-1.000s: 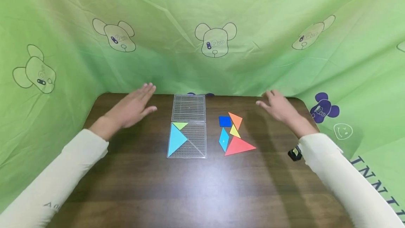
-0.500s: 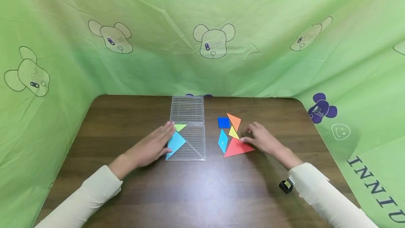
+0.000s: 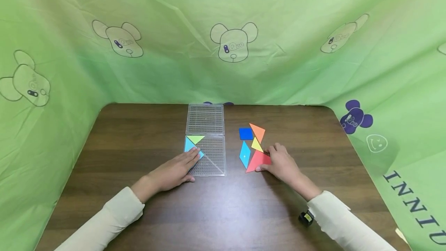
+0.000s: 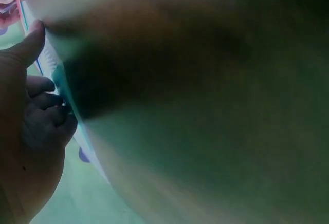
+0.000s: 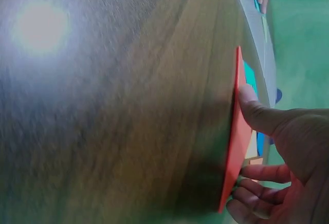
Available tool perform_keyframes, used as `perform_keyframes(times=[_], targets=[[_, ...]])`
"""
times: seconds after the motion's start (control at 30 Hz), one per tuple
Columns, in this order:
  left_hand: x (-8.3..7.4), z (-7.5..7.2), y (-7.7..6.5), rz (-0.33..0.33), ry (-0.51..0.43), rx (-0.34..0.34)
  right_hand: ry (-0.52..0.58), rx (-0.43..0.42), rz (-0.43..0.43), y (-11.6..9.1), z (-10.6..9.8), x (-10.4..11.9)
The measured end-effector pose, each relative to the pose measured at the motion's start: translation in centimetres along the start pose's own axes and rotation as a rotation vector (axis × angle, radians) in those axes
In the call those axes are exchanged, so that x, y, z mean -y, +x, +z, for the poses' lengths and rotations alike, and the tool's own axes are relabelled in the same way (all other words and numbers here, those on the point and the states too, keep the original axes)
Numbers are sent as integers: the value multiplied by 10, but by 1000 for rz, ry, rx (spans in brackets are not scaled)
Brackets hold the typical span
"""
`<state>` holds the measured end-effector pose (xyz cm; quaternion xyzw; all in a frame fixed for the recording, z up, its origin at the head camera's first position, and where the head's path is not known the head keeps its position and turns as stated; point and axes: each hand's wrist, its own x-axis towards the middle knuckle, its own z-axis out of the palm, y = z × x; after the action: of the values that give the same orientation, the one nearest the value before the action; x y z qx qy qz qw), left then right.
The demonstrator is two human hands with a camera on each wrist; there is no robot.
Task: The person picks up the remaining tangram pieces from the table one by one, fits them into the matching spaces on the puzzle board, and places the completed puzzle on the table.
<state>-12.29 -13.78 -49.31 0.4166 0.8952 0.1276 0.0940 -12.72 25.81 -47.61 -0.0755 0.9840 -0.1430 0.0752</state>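
Observation:
My left hand (image 3: 174, 172) rests its extended fingers on the large light-blue triangle (image 3: 190, 146). That tangram piece lies in the lower half of a clear plastic case (image 3: 216, 154), with a small green triangle (image 3: 196, 139) at its upper corner. My thumb is at the case's front edge. To the right, my right hand (image 3: 283, 165) holds the large red triangle (image 3: 258, 162) on the table, its thumb at the near edge and its fingers at the far edge. In the right wrist view, the thumb lies against the red triangle (image 5: 237, 131) and the fingertips meet its other side.
Beside the red piece lie a yellow triangle (image 3: 256, 145), a light-blue parallelogram (image 3: 245, 154), a dark-blue square (image 3: 246, 133) and an orange triangle (image 3: 258, 131). The case's other half (image 3: 205, 119) lies flat behind. Green cloth (image 3: 167, 76) hangs around the brown table (image 3: 139, 127).
Both hands have come down from the table's far sides. The left has moved right onto the light-blue triangle in the case; the right has moved left and taken hold of the red triangle.

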Motion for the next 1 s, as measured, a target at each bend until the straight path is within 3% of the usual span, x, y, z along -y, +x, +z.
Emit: perform_keyframes(times=[0.37, 0.77, 1.0], targets=[[1, 0, 0, -11, -2, 29, 24, -49, 10, -2, 3, 5], [4, 5, -3, 19, -23, -27, 210, 59, 102, -1, -3, -9], [6, 2, -4, 13, -107, -12, 335, 143, 25, 1, -21, -13]])
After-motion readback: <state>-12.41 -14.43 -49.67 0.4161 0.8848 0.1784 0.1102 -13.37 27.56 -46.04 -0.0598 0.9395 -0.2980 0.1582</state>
